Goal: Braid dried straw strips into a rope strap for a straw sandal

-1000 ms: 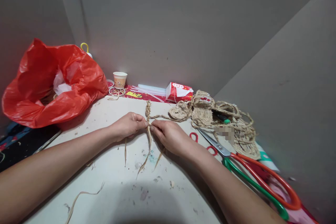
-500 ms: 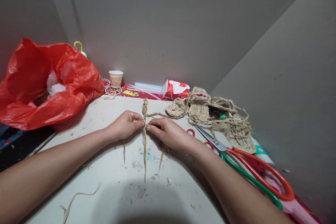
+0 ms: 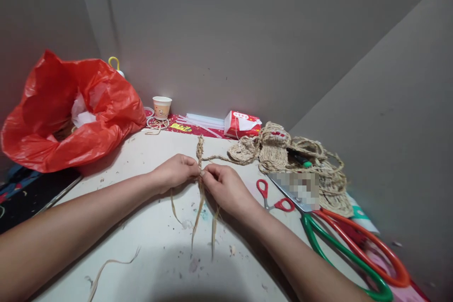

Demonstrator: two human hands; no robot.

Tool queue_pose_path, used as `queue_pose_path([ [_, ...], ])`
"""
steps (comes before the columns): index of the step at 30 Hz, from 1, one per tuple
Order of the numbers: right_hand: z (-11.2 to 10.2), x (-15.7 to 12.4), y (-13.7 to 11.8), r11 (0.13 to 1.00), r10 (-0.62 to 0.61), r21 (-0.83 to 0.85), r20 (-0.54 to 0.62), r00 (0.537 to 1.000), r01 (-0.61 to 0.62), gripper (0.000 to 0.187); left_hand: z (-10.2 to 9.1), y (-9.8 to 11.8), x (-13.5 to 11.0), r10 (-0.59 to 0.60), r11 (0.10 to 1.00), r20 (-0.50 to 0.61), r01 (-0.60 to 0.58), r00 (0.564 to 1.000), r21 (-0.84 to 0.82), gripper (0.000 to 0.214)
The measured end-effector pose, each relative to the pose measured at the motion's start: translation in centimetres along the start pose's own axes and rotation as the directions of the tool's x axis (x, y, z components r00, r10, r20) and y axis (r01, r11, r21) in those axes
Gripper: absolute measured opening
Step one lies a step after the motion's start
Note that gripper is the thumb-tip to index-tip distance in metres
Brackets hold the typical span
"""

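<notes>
A short straw braid [image 3: 200, 148] stands out from the middle of the white table, its loose strands [image 3: 198, 217] hanging toward me. My left hand [image 3: 179, 170] pinches the braid's near end from the left, with one strand trailing below it. From the right, my right hand [image 3: 226, 186] pinches at the same spot, thumb and forefinger together, another strand hanging beneath. The fingertips of both hands almost meet and hide the crossing of the strands. A thin twisted cord [image 3: 217, 157] runs from the braid toward the woven straw pieces [image 3: 274, 151] on the right.
Large scissors [image 3: 347, 240] with orange and green handles lie at the right, beside small red-handled scissors [image 3: 274, 200]. A red plastic bag [image 3: 116, 118] stands at the left. Behind are a paper cup [image 3: 162, 108] and a tissue pack [image 3: 235, 125]. A loose strand [image 3: 109, 266] lies front left.
The whole view has shifted, so things sit slightly further right. Both hands keep pinching the braid's near end; the hanging strands have swung into different positions.
</notes>
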State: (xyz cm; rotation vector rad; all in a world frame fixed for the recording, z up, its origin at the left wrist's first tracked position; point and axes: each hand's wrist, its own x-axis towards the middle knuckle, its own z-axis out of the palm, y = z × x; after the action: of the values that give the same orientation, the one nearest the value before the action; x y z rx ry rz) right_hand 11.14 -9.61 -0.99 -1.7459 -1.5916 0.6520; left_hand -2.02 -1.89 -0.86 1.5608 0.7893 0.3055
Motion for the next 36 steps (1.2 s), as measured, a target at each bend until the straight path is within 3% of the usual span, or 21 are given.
queue_pose_path([
  [2, 0.3, -0.3, -0.3, 0.993, -0.014, -0.115, -0.042, 0.999, 0.009, 0.027, -0.1, 0.3, 0.0, -0.115, 0.982, 0.042, 0.12, 0.993, -0.143, 0.016],
  [5, 0.5, -0.7, -0.9, 0.95, -0.022, -0.313, -0.064, 0.998, 0.001, 0.026, -0.1, 0.6, -0.1, -0.148, 0.948, 0.059, 0.159, 0.987, -0.274, 0.017],
  [11, 0.7, -1.5, -1.7, 0.715, -0.052, -0.699, -0.03, 0.998, 0.017, 0.022, 0.1, 0.3, -0.3, -0.156, 0.89, 0.097, 0.182, 0.983, -0.419, 0.027],
  [18, 0.9, -2.0, -1.8, 0.54, -0.129, -0.834, 0.05, 0.99, 0.112, 0.015, 0.4, 0.4, -0.5, -0.115, 0.881, 0.1, 0.148, 0.988, -0.449, 0.03],
  [23, 1.5, -2.4, -2.7, 0.456, -0.128, -0.871, 0.136, 0.982, 0.181, 0.021, 0.7, 0.2, -0.2, -0.146, 0.899, 0.008, 0.136, 0.989, -0.416, 0.022],
  [26, 1.1, -3.2, -3.8, 0.549, -0.188, -0.784, 0.221, 0.957, 0.289, 0.016, 0.8, 0.0, -0.2, -0.137, 0.91, -0.007, 0.124, 0.99, -0.395, 0.015],
  [29, -0.9, -3.7, -4.6, 0.756, -0.277, -0.513, 0.31, 0.909, 0.406, 0.028, 0.5, 0.0, -0.3, -0.122, 0.894, 0.023, 0.12, 0.992, -0.432, 0.012],
  [30, -1.7, -3.7, -4.6, 0.828, -0.289, -0.412, 0.267, 0.919, 0.38, 0.034, 0.3, 0.1, -0.4, -0.115, 0.89, 0.025, 0.114, 0.993, -0.442, 0.012],
  [32, -3.1, -3.0, -4.1, 0.941, -0.252, -0.233, 0.0, 0.968, 0.245, 0.04, 0.0, 0.2, -0.4, -0.092, 0.888, 0.036, 0.098, 0.995, -0.45, 0.013],
  [33, -3.5, -2.5, -3.6, 0.976, -0.185, -0.147, -0.172, 0.968, 0.16, 0.039, -0.1, 0.2, -0.4, -0.083, 0.886, 0.051, 0.098, 0.995, -0.454, 0.014],
  [34, -3.6, -1.9, -3.1, 0.994, -0.108, -0.056, -0.266, 0.958, 0.096, 0.036, -0.2, 0.2, -0.4, -0.077, 0.884, 0.068, 0.1, 0.995, -0.457, 0.014],
  [36, -3.0, -0.8, -1.9, 0.988, 0.031, 0.157, -0.179, 0.983, -0.003, 0.029, -0.3, 0.1, -0.4, -0.067, 0.885, 0.091, 0.101, 0.994, -0.454, 0.015],
])
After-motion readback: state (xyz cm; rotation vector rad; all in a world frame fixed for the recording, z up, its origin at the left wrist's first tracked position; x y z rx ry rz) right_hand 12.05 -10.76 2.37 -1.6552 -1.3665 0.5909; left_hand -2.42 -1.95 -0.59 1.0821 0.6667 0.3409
